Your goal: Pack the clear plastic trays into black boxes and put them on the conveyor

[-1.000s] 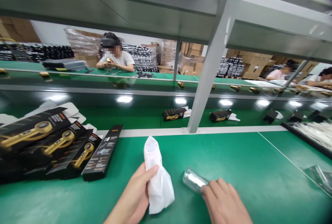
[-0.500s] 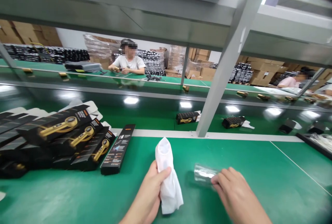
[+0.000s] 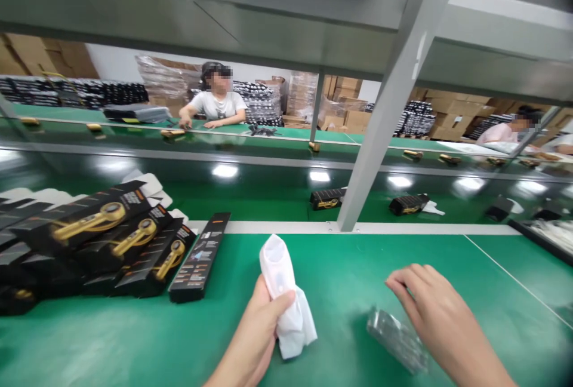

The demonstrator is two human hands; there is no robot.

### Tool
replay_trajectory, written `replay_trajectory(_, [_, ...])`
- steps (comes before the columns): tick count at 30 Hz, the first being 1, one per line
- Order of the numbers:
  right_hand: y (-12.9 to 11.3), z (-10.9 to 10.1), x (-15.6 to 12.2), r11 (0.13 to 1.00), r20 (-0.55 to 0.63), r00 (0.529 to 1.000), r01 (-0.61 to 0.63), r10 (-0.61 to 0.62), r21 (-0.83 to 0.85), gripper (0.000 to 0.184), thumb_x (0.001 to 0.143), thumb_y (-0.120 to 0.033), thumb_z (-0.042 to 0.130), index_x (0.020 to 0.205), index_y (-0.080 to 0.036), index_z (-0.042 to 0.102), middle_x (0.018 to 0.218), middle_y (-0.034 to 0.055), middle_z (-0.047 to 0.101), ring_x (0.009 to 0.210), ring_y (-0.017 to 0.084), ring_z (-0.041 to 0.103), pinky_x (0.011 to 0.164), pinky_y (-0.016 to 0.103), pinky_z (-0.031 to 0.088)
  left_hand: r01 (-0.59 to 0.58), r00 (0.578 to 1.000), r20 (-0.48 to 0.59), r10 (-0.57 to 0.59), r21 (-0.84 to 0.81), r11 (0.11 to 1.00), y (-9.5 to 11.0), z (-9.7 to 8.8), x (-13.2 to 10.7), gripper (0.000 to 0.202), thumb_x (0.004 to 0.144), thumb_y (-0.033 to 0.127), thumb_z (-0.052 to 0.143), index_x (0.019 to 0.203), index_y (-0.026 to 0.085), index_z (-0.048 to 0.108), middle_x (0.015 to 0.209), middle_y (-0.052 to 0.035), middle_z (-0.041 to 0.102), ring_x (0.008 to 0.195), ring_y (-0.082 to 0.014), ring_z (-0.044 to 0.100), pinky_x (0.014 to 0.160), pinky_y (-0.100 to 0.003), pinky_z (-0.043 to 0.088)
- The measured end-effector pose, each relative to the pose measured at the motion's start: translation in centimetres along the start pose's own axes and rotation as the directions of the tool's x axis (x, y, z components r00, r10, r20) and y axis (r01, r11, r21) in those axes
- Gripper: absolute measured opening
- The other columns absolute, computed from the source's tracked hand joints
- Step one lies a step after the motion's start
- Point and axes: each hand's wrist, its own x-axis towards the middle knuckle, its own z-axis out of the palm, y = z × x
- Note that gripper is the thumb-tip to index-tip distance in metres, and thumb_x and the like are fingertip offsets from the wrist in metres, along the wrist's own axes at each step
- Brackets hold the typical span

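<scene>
My left hand (image 3: 264, 321) is wrapped round a white soft sleeve (image 3: 280, 279), thumb across its front. The sleeve stands nearly upright with its round end at the top and a loose flap at the bottom. What is inside it is hidden. My right hand (image 3: 432, 303) is loosely curled above the green table and holds nothing. Just below and left of it is a clear plastic tray (image 3: 396, 339), tilted and blurred by motion. A black box (image 3: 201, 261) printed with text lies left of my left hand.
Several black boxes with a gold device picture (image 3: 134, 237) are piled at the left. A grey post (image 3: 376, 106) rises from the table's far edge (image 3: 277, 227). Beyond it, boxes (image 3: 409, 203) and gold devices (image 3: 412, 154) lie on green belts. A person (image 3: 217, 103) sits opposite.
My right hand has let go of the clear plastic tray and moved up and right. The tray has shifted right and nearer to me. My left hand still holds the white sleeve.
</scene>
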Motion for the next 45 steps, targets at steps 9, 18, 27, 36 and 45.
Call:
replay_trajectory(9, [0.7, -0.4, -4.9, 0.979, 0.369, 0.925, -0.147, 0.085, 0.143, 0.018, 0.093, -0.030, 0.046, 0.090, -0.030, 0.063, 0.080, -0.0032, 0.066, 0.075, 0.017, 0.061, 0.066, 0.028, 0.050, 0.067, 0.994, -0.088, -0.062, 0.060, 0.996, -0.1, 0.9, -0.1, 0.058, 0.063, 0.033, 0.073, 0.115, 0.021, 0.050, 0.088, -0.0023, 0.064, 0.080, -0.0194, 0.058, 0.069, -0.027, 0.044])
replay_trajectory(18, [0.9, -0.4, -3.3, 0.987, 0.139, 0.983, -0.130, 0.116, 0.097, 0.022, 0.093, -0.036, 0.046, 0.078, -0.025, 0.058, 0.072, -0.0013, 0.057, 0.068, 0.018, 0.054, 0.065, 0.033, 0.041, 0.015, 0.997, -0.081, -0.006, 0.114, 0.993, -0.3, 1.2, -0.3, 0.064, 0.063, 0.035, 0.072, 0.119, 0.020, 0.046, 0.099, -0.0048, 0.063, 0.094, -0.0227, 0.056, 0.078, -0.029, 0.043])
replay_trajectory(27, [1.8, 0.4, -1.8, 1.000, 0.081, 0.997, -0.009, 0.011, -0.029, 0.028, 0.094, -0.039, 0.042, 0.076, -0.023, 0.054, 0.071, 0.0006, 0.055, 0.067, 0.020, 0.051, 0.063, 0.034, 0.036, -0.011, 0.999, -0.039, 0.013, 0.072, 0.997, -0.4, 1.1, -0.7, 0.066, 0.069, 0.033, 0.067, 0.127, 0.019, 0.039, 0.107, -0.0057, 0.060, 0.102, -0.0230, 0.053, 0.089, -0.032, 0.039])
replay_trajectory(36, [1.5, 0.0, 1.0, 0.994, 0.006, 0.999, 0.053, -0.053, -0.097, 0.030, 0.093, -0.040, 0.041, 0.072, -0.022, 0.053, 0.068, 0.0020, 0.054, 0.065, 0.021, 0.051, 0.063, 0.036, 0.035, 0.002, 0.999, -0.037, -0.001, 0.027, 1.000, 0.0, 1.1, -0.8, 0.062, 0.073, 0.032, 0.063, 0.127, 0.019, 0.036, 0.108, -0.0054, 0.058, 0.105, -0.0228, 0.051, 0.094, -0.033, 0.036])
replay_trajectory(45, [-12.3, 4.7, 3.3, 0.963, -0.199, 0.960, 0.228, -0.198, 0.142, 0.029, 0.093, -0.018, 0.042, 0.066, -0.022, 0.050, 0.057, -0.0010, 0.050, 0.054, 0.016, 0.047, 0.056, 0.029, 0.035, -0.129, 0.992, 0.027, 0.127, 0.068, 0.989, -2.2, 0.1, -0.7, 0.070, 0.077, 0.057, 0.056, 0.131, 0.019, 0.034, 0.127, -0.0121, 0.052, 0.120, -0.0266, 0.046, 0.102, -0.037, 0.032])
